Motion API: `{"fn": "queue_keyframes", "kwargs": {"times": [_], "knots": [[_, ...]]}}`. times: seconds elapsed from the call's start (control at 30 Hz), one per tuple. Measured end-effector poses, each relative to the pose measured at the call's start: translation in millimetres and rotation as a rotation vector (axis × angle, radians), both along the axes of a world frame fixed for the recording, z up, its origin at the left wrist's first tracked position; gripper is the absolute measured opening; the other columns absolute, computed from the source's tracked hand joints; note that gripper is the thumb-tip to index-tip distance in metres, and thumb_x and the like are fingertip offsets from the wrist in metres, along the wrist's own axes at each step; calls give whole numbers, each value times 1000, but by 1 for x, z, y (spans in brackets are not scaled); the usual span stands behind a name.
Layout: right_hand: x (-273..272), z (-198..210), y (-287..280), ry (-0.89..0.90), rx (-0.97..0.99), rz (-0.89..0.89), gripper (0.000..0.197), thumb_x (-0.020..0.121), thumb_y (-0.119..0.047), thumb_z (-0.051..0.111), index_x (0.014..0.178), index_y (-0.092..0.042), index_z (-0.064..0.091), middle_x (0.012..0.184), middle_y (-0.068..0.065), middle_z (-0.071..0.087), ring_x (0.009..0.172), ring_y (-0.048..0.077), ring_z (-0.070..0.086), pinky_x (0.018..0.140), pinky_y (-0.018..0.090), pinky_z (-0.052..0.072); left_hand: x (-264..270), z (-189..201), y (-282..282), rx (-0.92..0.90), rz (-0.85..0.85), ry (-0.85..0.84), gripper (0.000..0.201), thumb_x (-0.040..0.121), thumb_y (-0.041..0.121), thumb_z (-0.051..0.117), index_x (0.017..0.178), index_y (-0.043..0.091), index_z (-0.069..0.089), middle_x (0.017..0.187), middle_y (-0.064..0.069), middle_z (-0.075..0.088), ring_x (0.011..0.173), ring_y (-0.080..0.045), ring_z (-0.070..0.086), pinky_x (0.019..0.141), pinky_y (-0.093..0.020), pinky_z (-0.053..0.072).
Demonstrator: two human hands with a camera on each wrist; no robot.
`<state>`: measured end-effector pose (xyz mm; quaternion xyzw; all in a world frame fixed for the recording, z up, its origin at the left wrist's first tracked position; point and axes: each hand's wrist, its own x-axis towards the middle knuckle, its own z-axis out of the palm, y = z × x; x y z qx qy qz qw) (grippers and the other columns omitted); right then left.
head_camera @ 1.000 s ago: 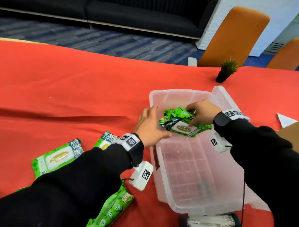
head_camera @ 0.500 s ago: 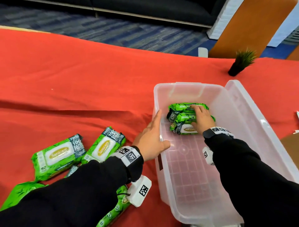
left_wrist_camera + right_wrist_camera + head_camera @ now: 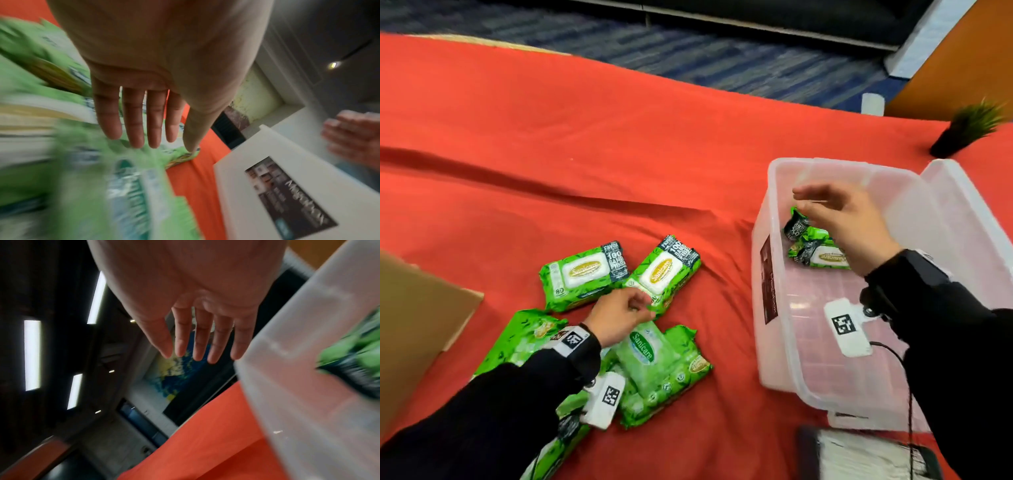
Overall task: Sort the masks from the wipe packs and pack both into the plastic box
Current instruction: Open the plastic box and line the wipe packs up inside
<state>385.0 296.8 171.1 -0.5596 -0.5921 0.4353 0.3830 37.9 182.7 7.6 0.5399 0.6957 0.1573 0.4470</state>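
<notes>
A clear plastic box (image 3: 763, 274) stands at the right on the red cloth, with green wipe packs (image 3: 822, 251) lying at its far end. My right hand (image 3: 835, 212) hovers over them, fingers straight and empty, as the right wrist view (image 3: 197, 340) confirms. Several more green wipe packs (image 3: 585, 272) lie in a heap on the cloth at the left. My left hand (image 3: 619, 313) is low over that heap, fingers relaxed; in the left wrist view (image 3: 144, 123) they are straight and hold nothing. No masks can be made out for sure.
A brown cardboard sheet (image 3: 417, 315) lies at the left edge. A small potted plant (image 3: 969, 130) stands behind the box. The box lid (image 3: 972, 219) hangs open on the right. A white bundle on a dark thing (image 3: 859, 455) sits in front of the box.
My right hand has let go of the wipe packs in the box and risen above them. My left hand has left the box rim and swung left to the heap of packs.
</notes>
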Motion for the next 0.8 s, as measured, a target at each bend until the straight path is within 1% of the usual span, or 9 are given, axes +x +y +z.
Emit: {"fn": "queue_keyframes", "kwargs": {"times": [0.1, 0.17, 0.23, 0.33, 0.4, 0.5, 0.6, 0.73, 0.8], "knots": [[-57, 25, -51, 123, -25, 254, 20, 91, 3, 68, 110, -2, 68, 103, 6, 71, 89, 5, 64, 77, 16, 51, -24, -19, -40, -56, -71, 86, 38, 67, 47, 87, 97, 28, 73, 88, 11, 73, 84, -2, 68, 88, -38, 55], [-91, 12, -77, 101, -94, 363, 21, 90, 5, 69, 110, 1, 67, 101, 8, 70, 88, 6, 64, 78, 17, 51, -20, -24, -54, -36, -120, 122, 78, 54, 68, 83, 121, 31, 65, 104, 11, 67, 95, -8, 64, 93, -36, 53], [-121, -26, -98, -14, -189, 425, 26, 87, 5, 72, 112, -1, 68, 108, 16, 71, 92, 11, 64, 81, 20, 51, -14, -26, -66, -10, -345, 372, 110, 45, 80, 75, 142, 44, 41, 127, 6, 49, 116, -16, 50, 99, -37, 48], [-148, -102, -119, -443, -343, 551, 46, 84, -12, 78, 127, -11, 62, 128, 9, 66, 115, 19, 62, 93, 24, 48, -7, -26, -77, 77, -577, 699, 123, 45, 77, 78, 151, 49, 21, 140, 1, 34, 126, -26, 39, 95, -43, 46], [-151, -146, -133, -743, -369, 635, 76, 76, -30, 85, 142, -21, 50, 143, 4, 56, 130, 24, 54, 104, 30, 44, -10, -25, -79, 72, -530, 733, 119, 54, 79, 73, 154, 45, 19, 142, 0, 34, 129, -28, 38, 99, -47, 44], [-147, -184, -156, -960, -289, 748, 124, 59, -47, 91, 158, -37, 18, 162, 2, 29, 145, 30, 35, 114, 46, 39, -20, -18, -74, 6, -360, 752, 103, 71, 86, 56, 156, 35, 26, 142, -4, 39, 132, -29, 40, 104, -49, 40], [-144, -186, -171, -1128, -180, 649, 138, 51, -55, 92, 157, -42, 5, 149, 1, 36, 132, 32, 46, 103, 50, 44, -33, -8, -72, 15, -323, 737, 77, 76, 82, 55, 140, 39, 50, 133, -2, 46, 127, -28, 42, 102, -45, 39], [-140, -173, -160, -1245, -335, 723, 107, 52, -78, 80, 144, -35, 46, 139, 5, 53, 128, 33, 52, 104, 47, 43, -52, -9, -75, -2, -401, 443, 24, 85, 63, 66, 104, 49, 69, 122, 9, 46, 121, -18, 48, 100, -37, 40], [-145, -165, -147, -1167, -461, 707, 91, 63, -73, 80, 136, -22, 58, 136, 7, 61, 123, 31, 58, 102, 39, 49, -63, -12, -72, 75, -304, 383, 15, 92, 47, 66, 106, 43, 69, 122, 5, 50, 120, -20, 54, 98, -34, 43]]}}
